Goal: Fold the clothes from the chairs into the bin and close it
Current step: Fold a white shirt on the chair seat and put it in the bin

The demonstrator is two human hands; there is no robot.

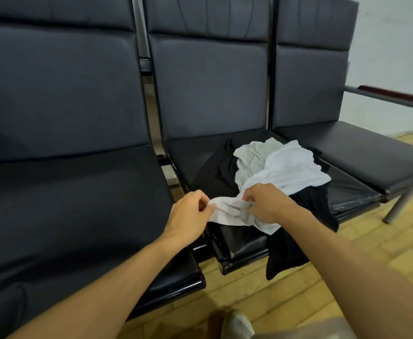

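Two pinches, left hand (190, 214) and right hand (265, 204) fingers on white garment (286, 167), lying near-left to far-right

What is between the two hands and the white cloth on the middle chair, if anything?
Nothing. The left hand and the right hand both pinch the white cloth, which lies on top of the black garment. The bin is not in view.
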